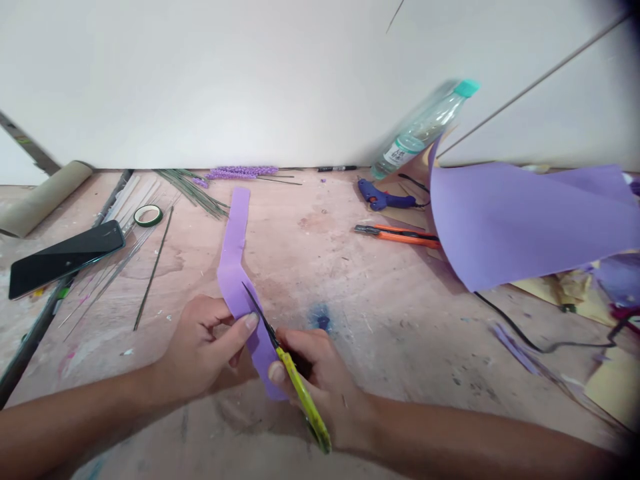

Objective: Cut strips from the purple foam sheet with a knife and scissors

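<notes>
My left hand (205, 347) pinches the near part of a long purple foam strip (235, 247) between thumb and fingers. The strip runs away from me across the worn wooden table (350, 293). In my right hand (320, 380) I hold small scissors with a yellow-green handle (303, 393). Their dark blades lie against the strip's right edge, just beside my left thumb.
A large purple foam sheet (520, 220) curls up at the right, with a water bottle (425, 127) behind it. A blue glue gun (380, 197), an orange cutter (400, 235), a phone (65, 257), a green tape roll (148, 215), thin wires (150, 267) and a black cable (540, 343) lie around.
</notes>
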`<action>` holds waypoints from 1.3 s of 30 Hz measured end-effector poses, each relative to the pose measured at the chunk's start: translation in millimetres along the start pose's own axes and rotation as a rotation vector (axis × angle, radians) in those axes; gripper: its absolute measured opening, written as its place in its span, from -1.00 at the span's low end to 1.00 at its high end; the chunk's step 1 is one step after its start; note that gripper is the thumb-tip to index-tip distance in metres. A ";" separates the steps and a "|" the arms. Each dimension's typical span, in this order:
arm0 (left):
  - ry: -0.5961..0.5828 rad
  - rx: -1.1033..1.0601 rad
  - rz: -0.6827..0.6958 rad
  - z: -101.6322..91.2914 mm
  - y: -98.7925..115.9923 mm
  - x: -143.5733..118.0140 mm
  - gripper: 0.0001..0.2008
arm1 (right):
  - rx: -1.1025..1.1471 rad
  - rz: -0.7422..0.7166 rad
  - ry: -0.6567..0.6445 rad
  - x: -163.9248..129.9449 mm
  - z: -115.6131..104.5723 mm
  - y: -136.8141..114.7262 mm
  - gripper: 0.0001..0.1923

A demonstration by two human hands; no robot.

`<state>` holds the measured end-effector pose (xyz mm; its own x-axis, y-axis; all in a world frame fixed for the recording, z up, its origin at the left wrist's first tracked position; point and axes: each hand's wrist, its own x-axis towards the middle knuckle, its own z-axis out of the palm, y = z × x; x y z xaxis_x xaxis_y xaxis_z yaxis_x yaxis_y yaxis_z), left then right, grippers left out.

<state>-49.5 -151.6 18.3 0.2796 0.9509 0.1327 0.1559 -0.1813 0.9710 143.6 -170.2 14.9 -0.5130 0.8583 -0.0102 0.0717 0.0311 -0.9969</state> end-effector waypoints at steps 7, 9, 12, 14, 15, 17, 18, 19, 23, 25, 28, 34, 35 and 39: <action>-0.002 -0.115 -0.035 1.9 -3.4 -3.5 -0.55 | -0.028 0.039 0.027 -2.7 0.5 1.6 -0.40; 0.016 -0.165 -0.042 0.8 -0.4 -1.9 -0.57 | -0.044 0.022 0.028 -3.1 1.2 2.9 -0.40; 0.050 -0.230 -0.059 -1.8 4.8 2.6 -0.63 | -0.067 0.015 0.023 -3.2 2.0 3.6 -0.38; 0.067 -0.256 -0.080 -3.0 6.4 5.2 -0.67 | -0.067 0.018 0.019 -3.2 2.2 2.9 -0.38; 0.074 -0.266 -0.089 -3.3 6.3 5.8 -0.68 | -0.065 0.026 0.023 -3.2 2.2 2.4 -0.37; 0.080 -0.263 -0.107 -3.2 4.3 5.7 -0.69 | -0.061 0.049 0.031 -3.1 2.1 1.4 -0.38; 0.079 -0.252 -0.113 -3.0 2.8 5.1 -0.68 | -0.054 0.062 0.035 -2.8 2.0 1.0 -0.38; 0.077 -0.235 -0.118 -2.8 1.1 4.4 -0.67 | -0.047 0.073 0.038 -2.5 2.0 0.8 -0.39; 0.073 -0.146 -0.107 -1.9 -3.3 2.5 -0.63 | 0.005 0.073 0.027 -0.6 2.3 -0.7 -0.42; 0.074 -0.126 -0.100 -1.6 -2.8 2.8 -0.62 | 0.023 0.079 0.025 -0.1 2.6 -2.2 -0.41; 0.078 -0.113 -0.096 -1.9 -0.2 3.8 -0.63 | 0.031 0.103 0.036 -0.2 2.6 -4.1 -0.42; 0.087 -0.032 -0.066 -2.6 1.4 4.7 -0.63 | 0.006 0.102 0.041 -1.2 1.6 -2.2 -0.43; 0.085 -0.025 -0.060 -2.3 1.7 4.7 -0.63 | 0.004 0.091 0.041 -1.2 1.7 -1.7 -0.44; 0.096 -0.004 -0.034 -0.6 5.0 4.0 -0.62 | 0.010 0.028 0.043 -1.2 2.9 0.2 -0.46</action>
<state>-48.1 -148.5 23.8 0.1825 0.9762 0.1174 0.1603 -0.1474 0.9760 141.7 -172.7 14.5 -0.4733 0.8802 -0.0349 0.0768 0.0017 -0.9970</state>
